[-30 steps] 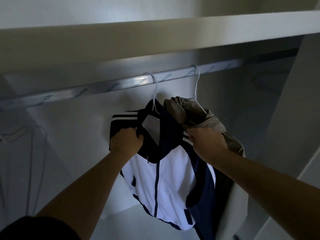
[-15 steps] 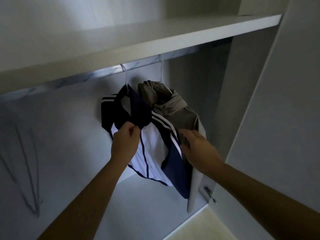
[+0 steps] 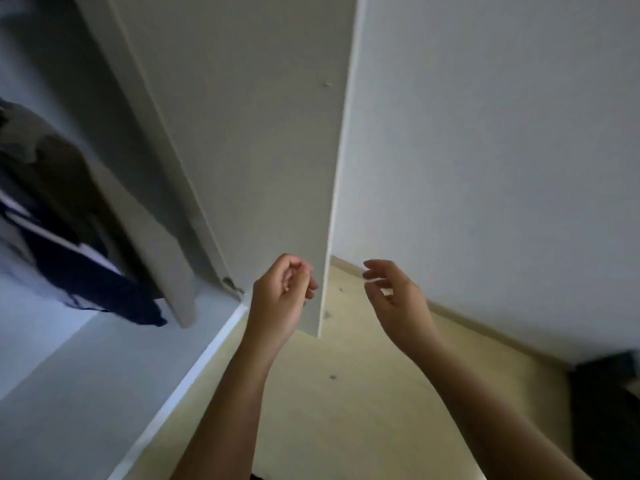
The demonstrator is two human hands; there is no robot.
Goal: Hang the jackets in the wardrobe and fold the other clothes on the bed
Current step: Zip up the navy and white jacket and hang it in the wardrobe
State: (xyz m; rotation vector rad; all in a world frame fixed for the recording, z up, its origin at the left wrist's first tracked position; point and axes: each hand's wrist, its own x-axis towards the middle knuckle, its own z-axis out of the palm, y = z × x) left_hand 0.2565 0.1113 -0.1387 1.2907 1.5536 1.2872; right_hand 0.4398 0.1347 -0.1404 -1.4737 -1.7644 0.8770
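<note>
The navy-and-white jacket (image 3: 79, 268) and the grey-brown jacket (image 3: 52, 164) hang inside the wardrobe at the far left, blurred and partly cut off by the frame edge. Both of my hands are out of the wardrobe and hold nothing. My left hand (image 3: 280, 296) hovers with loosely curled fingers in front of the open wardrobe door's (image 3: 263, 150) lower edge. My right hand (image 3: 394, 296) floats to the right of the door with relaxed, spread fingers. The rail and hangers are out of view.
The white wardrobe floor panel (image 3: 86, 375) runs along the lower left. A white wall (image 3: 502, 150) fills the right side, with a baseboard above pale wooden flooring (image 3: 346, 393). A dark object (image 3: 609, 410) sits at the right edge.
Both hands have let go of the jackets and drawn back out of the wardrobe. The view has swung right and down, so the jackets now lie at the far left.
</note>
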